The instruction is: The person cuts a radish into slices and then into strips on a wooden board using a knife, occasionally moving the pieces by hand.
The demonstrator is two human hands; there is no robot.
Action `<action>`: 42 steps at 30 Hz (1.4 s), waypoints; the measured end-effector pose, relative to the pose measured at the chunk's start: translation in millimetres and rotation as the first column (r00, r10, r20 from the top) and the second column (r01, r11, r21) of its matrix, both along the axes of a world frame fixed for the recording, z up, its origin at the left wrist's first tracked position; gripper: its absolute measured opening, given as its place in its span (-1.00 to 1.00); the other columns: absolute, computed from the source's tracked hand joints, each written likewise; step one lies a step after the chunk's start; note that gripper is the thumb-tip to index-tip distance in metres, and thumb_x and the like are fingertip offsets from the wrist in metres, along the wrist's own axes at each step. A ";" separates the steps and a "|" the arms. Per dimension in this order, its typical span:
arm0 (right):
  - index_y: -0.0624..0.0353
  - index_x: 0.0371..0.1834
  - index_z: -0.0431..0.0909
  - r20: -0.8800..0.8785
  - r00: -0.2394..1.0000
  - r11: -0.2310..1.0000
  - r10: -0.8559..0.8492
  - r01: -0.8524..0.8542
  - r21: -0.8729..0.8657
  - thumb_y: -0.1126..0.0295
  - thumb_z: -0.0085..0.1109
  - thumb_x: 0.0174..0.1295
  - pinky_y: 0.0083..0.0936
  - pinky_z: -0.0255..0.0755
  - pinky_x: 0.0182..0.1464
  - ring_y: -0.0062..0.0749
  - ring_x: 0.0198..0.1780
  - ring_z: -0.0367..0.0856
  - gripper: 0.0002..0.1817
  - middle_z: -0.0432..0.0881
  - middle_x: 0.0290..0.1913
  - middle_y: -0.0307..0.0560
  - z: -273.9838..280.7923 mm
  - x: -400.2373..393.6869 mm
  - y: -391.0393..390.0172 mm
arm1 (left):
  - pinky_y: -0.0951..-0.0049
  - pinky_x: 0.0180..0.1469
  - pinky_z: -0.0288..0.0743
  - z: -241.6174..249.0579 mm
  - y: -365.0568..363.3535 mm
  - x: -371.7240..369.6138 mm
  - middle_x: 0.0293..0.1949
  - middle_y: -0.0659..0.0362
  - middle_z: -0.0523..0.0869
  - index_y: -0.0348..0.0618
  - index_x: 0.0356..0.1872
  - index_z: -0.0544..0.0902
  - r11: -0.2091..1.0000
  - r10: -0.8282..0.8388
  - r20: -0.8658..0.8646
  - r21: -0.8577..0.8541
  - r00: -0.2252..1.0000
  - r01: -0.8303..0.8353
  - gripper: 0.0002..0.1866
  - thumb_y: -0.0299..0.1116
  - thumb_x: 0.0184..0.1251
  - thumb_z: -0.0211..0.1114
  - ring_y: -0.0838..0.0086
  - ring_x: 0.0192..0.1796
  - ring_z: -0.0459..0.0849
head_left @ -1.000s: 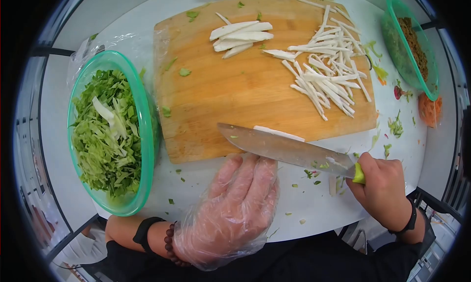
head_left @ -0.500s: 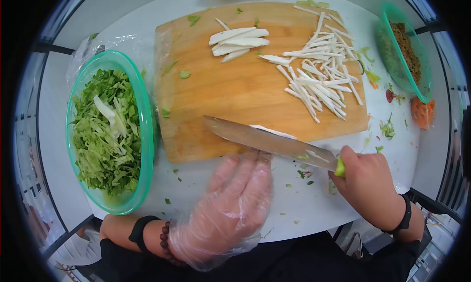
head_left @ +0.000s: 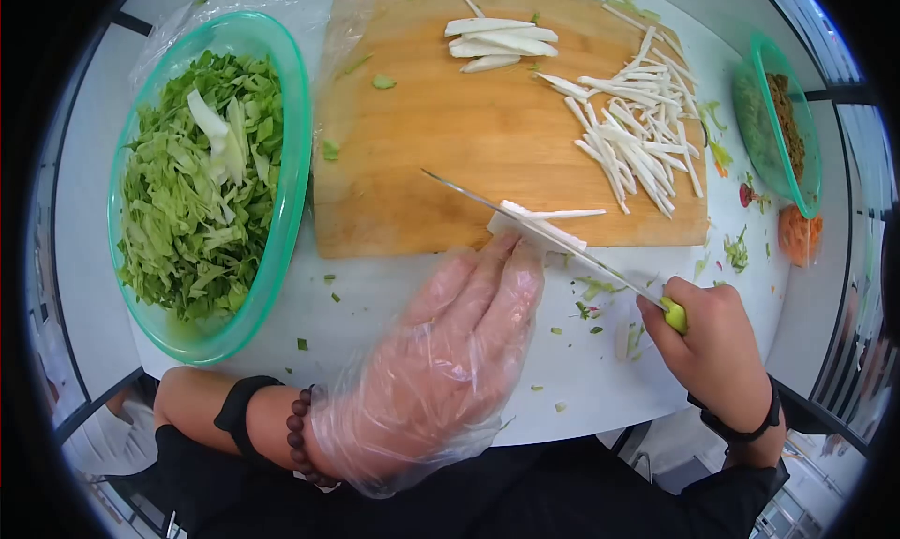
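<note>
My left hand [head_left: 459,342], in a clear plastic glove, presses its bunched fingertips on a white radish piece [head_left: 500,223] at the board's front edge. Gripped by its green handle in my right hand [head_left: 717,347] is a kitchen knife [head_left: 609,271], its blade slanting across the radish just beyond my left fingertips. A thin cut strip [head_left: 577,213] lies on the far side of the blade. The wooden cutting board [head_left: 412,164] also carries a small stack of radish slices [head_left: 502,44] at the back and a heap of radish strips [head_left: 637,145] on the right.
Left of the board stands a green basin [head_left: 298,164] of shredded lettuce [head_left: 202,230]. On the right are a green bowl [head_left: 761,117] with brown crumbly food and a bag of orange shreds [head_left: 800,234]. Green scraps dot the white table [head_left: 581,389].
The view has shifted, so the board sits higher. The knife blade has turned from lying tilted to nearly edge-on, and a cut strip now lies apart beyond it.
</note>
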State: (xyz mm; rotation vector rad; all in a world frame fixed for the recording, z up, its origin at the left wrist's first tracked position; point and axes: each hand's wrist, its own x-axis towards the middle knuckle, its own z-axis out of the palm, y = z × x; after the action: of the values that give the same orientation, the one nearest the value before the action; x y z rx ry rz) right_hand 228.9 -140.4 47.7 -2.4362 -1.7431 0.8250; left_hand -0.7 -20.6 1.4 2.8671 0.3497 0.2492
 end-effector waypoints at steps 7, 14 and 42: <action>0.26 -0.44 0.48 0.067 0.997 1.000 0.022 -0.023 0.006 0.37 0.43 0.18 -0.11 0.42 -0.48 0.19 -0.56 0.57 -0.72 0.52 -0.65 0.18 -3.1 3.5 -7.9 | 0.14 0.30 0.44 0.2 0.5 0.6 0.22 -0.08 0.63 -0.36 -0.14 0.72 1.000 0.023 0.026 0.004 0.999 -0.024 -0.68 -0.42 0.06 0.33 0.15 0.29 0.64; 0.24 -0.42 0.47 0.004 1.000 1.000 0.008 -0.008 -0.009 0.40 0.43 0.16 -0.14 0.41 -0.49 0.18 -0.57 0.56 -0.73 0.52 -0.65 0.15 -2.8 6.2 -11.3 | 0.13 0.33 0.40 1.5 2.6 -0.9 0.25 -0.06 0.63 -0.31 -0.16 0.74 1.000 0.001 -0.009 0.008 1.000 -0.001 -0.67 -0.40 0.02 0.33 0.19 0.29 0.64; 0.33 -0.58 0.51 -0.034 0.998 0.999 -0.043 0.043 0.001 0.29 0.36 0.32 -0.12 0.36 -0.44 0.20 -0.57 0.46 -0.60 0.45 -0.67 0.24 3.5 -3.2 13.3 | 0.14 0.30 0.40 -0.7 2.0 -0.7 0.31 -0.02 0.55 -0.32 0.00 0.68 0.998 0.007 -0.011 0.062 1.000 -0.007 -0.60 -0.39 0.11 0.37 0.26 0.31 0.60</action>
State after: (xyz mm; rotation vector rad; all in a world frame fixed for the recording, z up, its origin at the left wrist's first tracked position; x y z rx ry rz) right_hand 225.7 -127.1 51.2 -2.4346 -1.6728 0.8549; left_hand -1.4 -18.5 0.7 2.9303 0.3605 0.2490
